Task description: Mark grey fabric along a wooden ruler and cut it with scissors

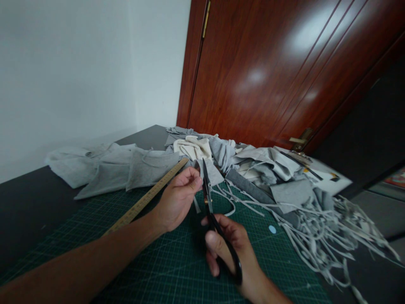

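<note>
My right hand (245, 247) is wrapped round the black handles of a pair of scissors (206, 194), whose blades point up and away from me. Just left of the blades, my left hand (177, 200) is closed in a pinch on a thin grey fabric strip (197, 205), part of which hangs below the fingers. Much of that strip is hidden by the hand. A grey fabric piece (212, 173) lies behind the blades. Under both hands is a green cutting mat (152, 261) with a grid.
A wooden ruler (142, 205) lies slantwise left of my hands. Grey fabric pieces (110, 169) are spread at the left. Crumpled cloth (193, 147) lines the back, and tangled fabric strips (319, 232) spill off the right. Behind stand a white wall (79, 71) and a wooden door (253, 63).
</note>
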Motion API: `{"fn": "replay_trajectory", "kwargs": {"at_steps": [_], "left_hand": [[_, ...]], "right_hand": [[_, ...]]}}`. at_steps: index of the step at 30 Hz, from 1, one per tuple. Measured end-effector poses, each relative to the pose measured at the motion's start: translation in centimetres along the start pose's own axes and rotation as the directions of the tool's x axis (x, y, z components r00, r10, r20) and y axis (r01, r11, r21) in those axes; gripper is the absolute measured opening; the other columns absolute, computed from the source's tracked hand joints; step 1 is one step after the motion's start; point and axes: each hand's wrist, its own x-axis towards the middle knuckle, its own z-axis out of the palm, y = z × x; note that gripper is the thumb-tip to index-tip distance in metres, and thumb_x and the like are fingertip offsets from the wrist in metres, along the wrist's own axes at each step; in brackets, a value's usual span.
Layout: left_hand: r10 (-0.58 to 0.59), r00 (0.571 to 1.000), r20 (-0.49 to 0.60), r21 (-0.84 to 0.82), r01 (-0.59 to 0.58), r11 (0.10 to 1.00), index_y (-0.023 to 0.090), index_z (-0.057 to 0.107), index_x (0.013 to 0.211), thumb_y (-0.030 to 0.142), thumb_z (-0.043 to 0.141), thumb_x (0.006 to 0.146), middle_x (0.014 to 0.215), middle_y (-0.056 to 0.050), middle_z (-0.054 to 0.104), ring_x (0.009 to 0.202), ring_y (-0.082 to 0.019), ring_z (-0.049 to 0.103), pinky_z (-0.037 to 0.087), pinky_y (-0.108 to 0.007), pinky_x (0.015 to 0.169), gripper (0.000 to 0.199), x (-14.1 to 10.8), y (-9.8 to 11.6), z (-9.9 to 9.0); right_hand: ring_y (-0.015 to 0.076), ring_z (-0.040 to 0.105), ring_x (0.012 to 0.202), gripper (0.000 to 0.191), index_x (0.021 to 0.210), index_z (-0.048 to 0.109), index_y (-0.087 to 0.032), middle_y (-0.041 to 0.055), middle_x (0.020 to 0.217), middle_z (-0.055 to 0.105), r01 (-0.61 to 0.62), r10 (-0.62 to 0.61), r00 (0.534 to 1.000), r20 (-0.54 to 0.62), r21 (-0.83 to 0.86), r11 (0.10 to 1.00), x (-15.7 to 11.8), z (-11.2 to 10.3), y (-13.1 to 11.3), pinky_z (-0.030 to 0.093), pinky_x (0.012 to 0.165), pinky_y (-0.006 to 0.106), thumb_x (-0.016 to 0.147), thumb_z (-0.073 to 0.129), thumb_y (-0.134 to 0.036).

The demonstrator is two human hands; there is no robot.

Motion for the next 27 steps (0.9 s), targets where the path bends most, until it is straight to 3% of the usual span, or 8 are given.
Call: {"fn": "replay_trajectory", "kwargs": {"at_steps": [11, 18, 24, 27], "left_hand": [[-0.03, 1.0, 0.005, -0.038, 0.03, 0.999, 0.021, 0.061, 0.076, 0.029, 0.084, 0.085, 0.078, 0.001, 0.056, 0.081, -0.02, 0.05, 0.043, -0.034, 0.082, 0.026, 0.1, 0.1, -0.2], [-0.064, 0.998, 0.005, -0.078, 0.064, 0.995, 0.019, 0.066, 0.079, 0.017, 0.089, 0.072, 0.079, 0.001, 0.061, 0.081, -0.019, 0.055, 0.045, -0.032, 0.081, 0.024, 0.4, 1.1, -0.4], [-0.064, 0.997, -0.032, -0.151, 0.058, 0.987, 0.021, 0.063, 0.077, 0.029, 0.086, 0.08, 0.079, 0.0, 0.064, 0.079, -0.019, 0.06, 0.049, -0.032, 0.077, 0.025, 0.8, 1.8, -0.2], [-0.052, 0.997, -0.065, -0.165, 0.04, 0.985, 0.02, 0.065, 0.086, 0.032, 0.086, 0.081, 0.083, -0.001, 0.068, 0.079, -0.021, 0.064, 0.05, -0.032, 0.074, 0.025, 1.1, 1.8, -0.1]], "right_hand": [[0.0078, 0.042, 0.033, 0.065, 0.106, 0.062, -0.017, -0.0098, 0.045, 0.054, -0.032, 0.032, 0.999, -0.007, 0.01, 0.999, 0.0, 0.0, 0.0, 0.028, 0.038, 0.017, 0.081, 0.087, -0.07], [0.0078, 0.043, 0.033, 0.062, 0.107, 0.062, -0.019, -0.0112, 0.047, 0.054, -0.038, 0.038, 0.999, -0.007, 0.024, 0.999, 0.1, 0.0, 0.3, 0.029, 0.038, 0.017, 0.079, 0.091, -0.065], [0.0074, 0.044, 0.033, 0.064, 0.109, 0.062, -0.018, -0.0111, 0.047, 0.054, -0.033, 0.033, 0.999, 0.023, 0.009, 0.999, 0.1, 0.1, 0.6, 0.03, 0.038, 0.016, 0.081, 0.087, -0.07], [0.0067, 0.044, 0.034, 0.062, 0.111, 0.062, -0.018, -0.0109, 0.049, 0.055, -0.038, 0.037, 0.999, 0.04, 0.011, 0.999, 0.1, -0.1, 1.1, 0.031, 0.038, 0.016, 0.082, 0.089, -0.067]]}}
